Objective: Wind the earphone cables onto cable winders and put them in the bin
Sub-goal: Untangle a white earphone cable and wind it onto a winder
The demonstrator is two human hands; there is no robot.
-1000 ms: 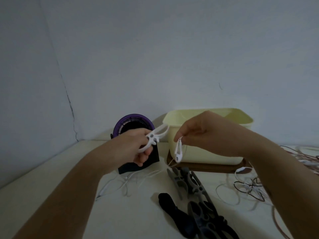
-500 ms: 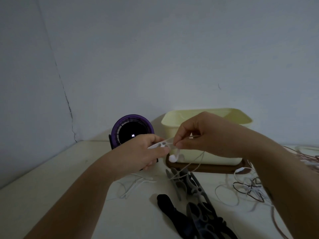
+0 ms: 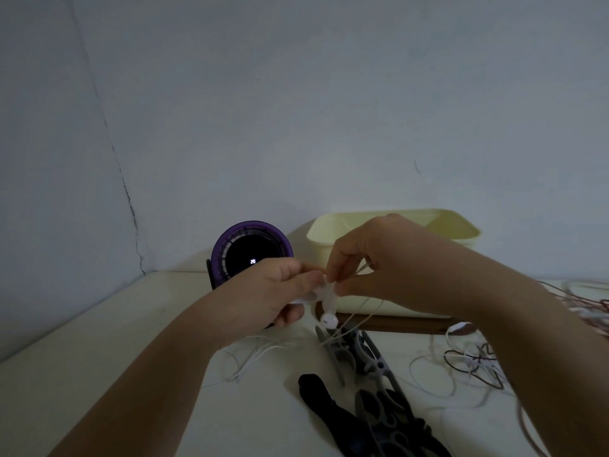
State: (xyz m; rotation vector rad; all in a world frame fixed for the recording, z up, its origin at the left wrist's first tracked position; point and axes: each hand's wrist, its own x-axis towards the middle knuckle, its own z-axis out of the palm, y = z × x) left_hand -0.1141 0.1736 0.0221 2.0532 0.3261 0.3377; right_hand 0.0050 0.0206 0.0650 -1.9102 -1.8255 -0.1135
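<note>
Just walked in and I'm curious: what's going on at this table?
A person is fitting a white earphone cable onto a white winder. The left hand grips the winder; the right hand pinches the cable against it, with an earbud dangling below. The yellow bin stands behind the hands, spare dark winders lie in front, and more cables lie tangled to the right.

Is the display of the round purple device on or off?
On: the round purple device shows lit white digits on its dark face.
</note>
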